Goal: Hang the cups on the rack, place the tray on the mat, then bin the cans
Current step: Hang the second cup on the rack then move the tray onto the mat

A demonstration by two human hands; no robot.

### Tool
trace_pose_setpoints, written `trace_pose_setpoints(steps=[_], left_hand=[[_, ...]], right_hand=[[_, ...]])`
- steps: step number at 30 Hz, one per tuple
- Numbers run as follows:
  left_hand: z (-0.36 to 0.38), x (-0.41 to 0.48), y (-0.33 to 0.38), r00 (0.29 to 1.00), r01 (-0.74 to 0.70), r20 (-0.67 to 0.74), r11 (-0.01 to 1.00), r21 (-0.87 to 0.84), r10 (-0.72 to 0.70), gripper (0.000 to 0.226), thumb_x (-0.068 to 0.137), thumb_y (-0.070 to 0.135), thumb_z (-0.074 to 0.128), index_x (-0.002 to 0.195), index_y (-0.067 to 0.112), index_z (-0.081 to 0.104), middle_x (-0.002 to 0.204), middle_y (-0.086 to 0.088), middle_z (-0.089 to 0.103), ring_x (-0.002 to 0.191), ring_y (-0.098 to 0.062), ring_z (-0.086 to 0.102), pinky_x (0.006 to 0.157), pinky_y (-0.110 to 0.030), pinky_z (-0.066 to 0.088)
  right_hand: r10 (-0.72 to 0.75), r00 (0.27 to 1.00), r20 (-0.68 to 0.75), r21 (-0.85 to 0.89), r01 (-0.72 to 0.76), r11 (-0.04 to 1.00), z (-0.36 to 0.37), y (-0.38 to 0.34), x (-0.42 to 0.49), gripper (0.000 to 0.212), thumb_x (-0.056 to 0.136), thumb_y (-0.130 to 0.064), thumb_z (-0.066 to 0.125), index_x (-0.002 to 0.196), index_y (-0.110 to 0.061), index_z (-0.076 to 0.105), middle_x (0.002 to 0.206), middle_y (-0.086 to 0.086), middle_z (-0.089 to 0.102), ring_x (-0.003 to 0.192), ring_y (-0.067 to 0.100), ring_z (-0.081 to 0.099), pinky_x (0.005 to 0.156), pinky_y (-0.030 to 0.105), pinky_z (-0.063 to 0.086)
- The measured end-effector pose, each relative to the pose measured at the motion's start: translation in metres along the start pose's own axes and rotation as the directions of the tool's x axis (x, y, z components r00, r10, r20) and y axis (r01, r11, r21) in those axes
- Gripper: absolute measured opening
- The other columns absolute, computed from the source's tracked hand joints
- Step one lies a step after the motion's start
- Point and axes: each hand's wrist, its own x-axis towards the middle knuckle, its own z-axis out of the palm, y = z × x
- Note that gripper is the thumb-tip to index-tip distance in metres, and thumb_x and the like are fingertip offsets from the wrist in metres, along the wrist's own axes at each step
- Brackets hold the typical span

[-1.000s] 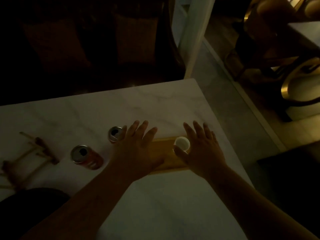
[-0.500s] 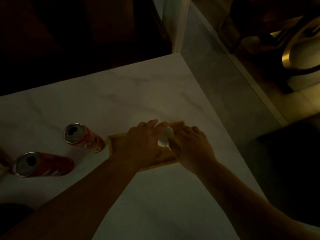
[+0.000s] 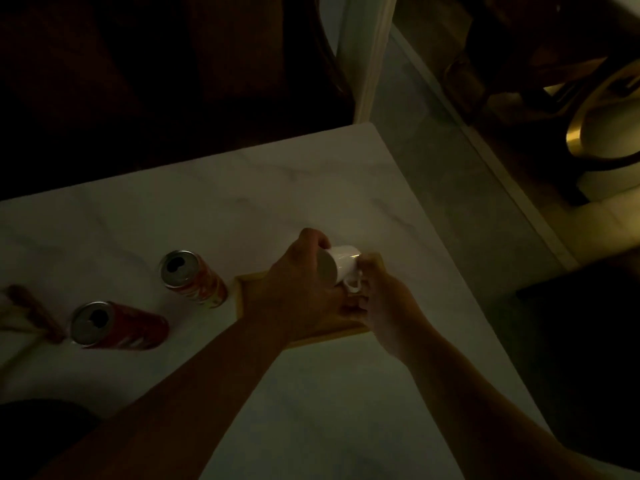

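Observation:
In dim light a small white cup point(image 3: 343, 263) is tipped on its side above a wooden tray point(image 3: 252, 289), its mouth turned toward me. My left hand point(image 3: 298, 289) wraps around the cup's rim side. My right hand point(image 3: 381, 296) pinches the cup's handle from the right. Two open cans lie on the marble table: an orange one point(image 3: 194, 280) just left of the tray and a red one point(image 3: 117, 323) further left. Part of the wooden cup rack point(image 3: 31, 313) shows at the left edge.
The marble table point(image 3: 242, 202) ends in a corner at the upper right, with its right edge close beside my right hand. A dark round thing point(image 3: 41, 424) sits at the lower left. A gold-framed chair point(image 3: 606, 133) stands on the floor at the right.
Both hands went from flat and apart over the tray to closed on the white cup, which has tipped from upright onto its side and lifted. The view shifted, so the cans appear further right.

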Motion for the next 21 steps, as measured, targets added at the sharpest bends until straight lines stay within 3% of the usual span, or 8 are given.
trace_pose_setpoints(steps=[2,5,9,11,13,15,18,21], left_hand=[[-0.021,-0.008,0.004,1.000,0.013,-0.025,0.996,-0.084,-0.015,0.070,0.062,0.047,0.091,0.113,0.036,0.043,0.099,0.011,0.061,0.080,-0.006,0.062,0.056,-0.021,0.042],[-0.056,-0.022,0.006,0.996,-0.011,-0.086,0.994,-0.113,0.001,0.072,0.063,0.056,0.087,0.117,0.035,0.044,0.104,0.011,0.062,0.085,-0.004,0.062,0.061,-0.023,0.048],[-0.107,-0.040,-0.003,0.982,-0.076,-0.171,0.997,0.006,0.076,0.073,0.070,0.053,0.085,0.127,0.031,0.044,0.113,0.008,0.061,0.093,-0.008,0.061,0.073,-0.025,0.053],[-0.131,-0.051,-0.012,0.973,-0.061,-0.219,0.996,0.058,0.072,0.073,0.071,0.059,0.081,0.128,0.031,0.044,0.113,0.009,0.062,0.094,-0.009,0.062,0.074,-0.027,0.055],[-0.153,-0.063,-0.024,0.966,-0.009,-0.255,0.997,0.071,0.027,0.077,0.071,0.067,0.077,0.129,0.031,0.044,0.115,0.010,0.063,0.097,-0.010,0.062,0.076,-0.032,0.059],[-0.172,-0.075,-0.038,0.950,0.032,-0.313,0.995,0.092,-0.002,0.080,0.069,0.072,0.073,0.130,0.029,0.045,0.118,0.008,0.064,0.101,-0.012,0.061,0.078,-0.034,0.058],[-0.198,-0.094,-0.061,0.908,0.087,-0.419,0.986,0.142,-0.020,0.074,0.071,0.063,0.078,0.128,0.024,0.051,0.116,0.006,0.065,0.102,-0.012,0.057,0.077,-0.024,0.045],[-0.224,-0.109,-0.087,0.870,0.185,-0.487,0.968,0.168,-0.081,0.069,0.073,0.054,0.078,0.130,0.019,0.058,0.124,0.002,0.064,0.112,-0.018,0.057,0.089,-0.025,0.039]], right_hand=[[-0.006,0.997,0.077,0.155,-0.006,0.988,0.017,-0.010,-0.008,0.029,0.103,-0.041,0.058,0.118,-0.019,0.071,0.103,0.010,0.082,0.087,0.024,0.080,0.069,0.044,0.065],[-0.098,0.986,0.132,0.185,0.073,0.980,0.047,-0.027,-0.023,0.036,0.100,-0.039,0.066,0.124,-0.012,0.070,0.112,0.015,0.080,0.097,0.028,0.079,0.076,0.041,0.064],[-0.255,0.943,0.213,-0.085,0.278,0.957,0.102,-0.052,-0.045,0.033,0.092,-0.049,0.070,0.107,-0.021,0.079,0.106,0.009,0.080,0.092,0.024,0.078,0.078,0.039,0.061],[-0.293,0.940,0.174,-0.249,0.330,0.910,0.135,-0.059,-0.055,0.041,0.088,-0.053,0.075,0.115,-0.023,0.070,0.112,0.007,0.078,0.088,0.017,0.080,0.075,0.038,0.066],[-0.377,0.914,0.150,-0.390,0.405,0.827,0.167,-0.059,-0.066,0.041,0.086,-0.051,0.082,0.116,-0.031,0.061,0.108,-0.002,0.075,0.082,0.005,0.077,0.064,0.025,0.063],[-0.453,0.870,0.193,-0.462,0.488,0.741,0.196,-0.055,-0.077,0.050,0.082,-0.052,0.085,0.120,-0.036,0.056,0.105,-0.011,0.070,0.083,0.000,0.074,0.059,0.018,0.059],[-0.496,0.817,0.294,-0.544,0.570,0.616,0.236,-0.044,-0.088,0.055,0.079,-0.057,0.086,0.118,-0.045,0.050,0.106,-0.019,0.065,0.087,0.002,0.071,0.059,0.015,0.057],[-0.498,0.776,0.388,-0.578,0.625,0.524,0.277,-0.036,-0.092,0.056,0.079,-0.059,0.085,0.116,-0.050,0.043,0.105,-0.024,0.061,0.086,-0.005,0.068,0.061,0.016,0.057]])
